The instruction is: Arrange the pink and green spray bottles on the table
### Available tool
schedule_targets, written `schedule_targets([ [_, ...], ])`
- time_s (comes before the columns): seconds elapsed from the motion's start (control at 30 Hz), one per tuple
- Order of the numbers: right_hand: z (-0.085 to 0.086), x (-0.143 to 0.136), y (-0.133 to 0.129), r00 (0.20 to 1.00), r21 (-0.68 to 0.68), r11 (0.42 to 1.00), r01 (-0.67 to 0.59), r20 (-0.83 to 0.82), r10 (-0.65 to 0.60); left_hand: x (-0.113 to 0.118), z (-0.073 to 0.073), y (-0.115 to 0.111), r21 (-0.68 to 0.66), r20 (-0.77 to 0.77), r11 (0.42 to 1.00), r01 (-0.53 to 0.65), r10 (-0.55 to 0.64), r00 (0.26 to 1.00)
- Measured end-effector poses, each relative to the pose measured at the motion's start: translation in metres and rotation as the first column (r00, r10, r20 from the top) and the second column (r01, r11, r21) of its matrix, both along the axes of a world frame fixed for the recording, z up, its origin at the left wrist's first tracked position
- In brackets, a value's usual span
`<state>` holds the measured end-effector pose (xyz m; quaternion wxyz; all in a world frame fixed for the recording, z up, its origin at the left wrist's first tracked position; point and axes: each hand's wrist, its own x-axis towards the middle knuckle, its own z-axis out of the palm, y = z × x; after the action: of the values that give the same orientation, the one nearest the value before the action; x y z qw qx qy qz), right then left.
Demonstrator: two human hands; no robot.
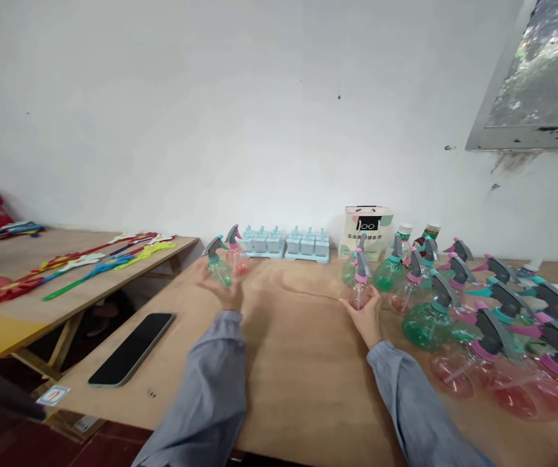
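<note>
My left hand is at a green spray bottle with a grey and teal head, its fingers spread beside the bottle. Just behind, a pink spray bottle stands upright. My right hand has its thumb and fingers around the lower part of another pink spray bottle, which is upright at the left end of a large group of bottles. Behind that one, a green bottle is partly hidden.
Green and pink bottles crowd the right side. Light-blue moulds and a paper bag stand by the wall. A phone lies front left. Colourful flower-shaped pieces cover part of another table.
</note>
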<state>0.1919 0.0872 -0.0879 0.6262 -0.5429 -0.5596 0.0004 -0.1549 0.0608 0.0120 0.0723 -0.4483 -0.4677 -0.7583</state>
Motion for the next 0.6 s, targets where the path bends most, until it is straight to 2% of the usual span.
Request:
schedule_targets([
  [0.07, 0.000, -0.007, -0.005, 0.999, -0.004, 1.000, -0.031, 0.011, 0.031, 0.053, -0.005, 0.001, -0.066, -0.127, 0.986, 0.150, -0.158, 0.979],
  [0.13, -0.003, -0.015, -0.012, 0.996, 0.005, 0.997, -0.082, 0.033, 0.082, 0.107, -0.013, 0.005, -0.175, -0.221, 0.932, 0.317, -0.351, 0.910],
  [0.17, -0.005, -0.018, -0.016, 0.993, 0.010, 0.994, -0.105, 0.047, 0.104, 0.133, -0.016, 0.006, -0.272, -0.187, 0.843, 0.464, -0.519, 0.834],
  [0.2, -0.007, -0.022, -0.020, 0.990, 0.012, 0.992, -0.123, 0.063, 0.122, 0.156, -0.020, 0.007, -0.356, -0.108, 0.730, 0.583, -0.652, 0.751],
  [0.27, -0.014, -0.031, -0.029, 0.984, 0.005, 0.989, -0.150, 0.102, 0.149, 0.193, -0.025, 0.006, -0.385, 0.096, 0.564, 0.731, -0.763, 0.639],
  [0.3, -0.017, -0.034, -0.033, 0.980, -0.001, 0.987, -0.160, 0.117, 0.159, 0.205, -0.027, 0.005, -0.355, 0.179, 0.498, 0.791, -0.794, 0.581],
  [0.37, -0.023, -0.040, -0.042, 0.973, -0.007, 0.982, -0.189, 0.136, 0.188, 0.218, -0.029, 0.003, -0.275, 0.299, 0.420, 0.865, -0.817, 0.492],
  [0.4, -0.024, -0.041, -0.046, 0.967, -0.011, 0.977, -0.211, 0.143, 0.210, 0.218, -0.029, 0.003, -0.242, 0.342, 0.408, 0.881, -0.813, 0.470],
  [0.53, -0.015, -0.030, -0.039, 0.943, 0.001, 0.949, -0.314, 0.119, 0.312, 0.194, -0.025, 0.003, -0.206, 0.407, 0.460, 0.864, -0.762, 0.503],
  [0.57, -0.009, -0.025, -0.030, 0.954, 0.018, 0.957, -0.291, 0.085, 0.289, 0.186, -0.023, 0.003, -0.215, 0.395, 0.455, 0.864, -0.769, 0.503],
  [0.6, -0.002, -0.018, -0.019, 0.970, 0.037, 0.970, -0.240, 0.041, 0.239, 0.177, -0.020, 0.002, -0.232, 0.384, 0.423, 0.876, -0.788, 0.482],
])
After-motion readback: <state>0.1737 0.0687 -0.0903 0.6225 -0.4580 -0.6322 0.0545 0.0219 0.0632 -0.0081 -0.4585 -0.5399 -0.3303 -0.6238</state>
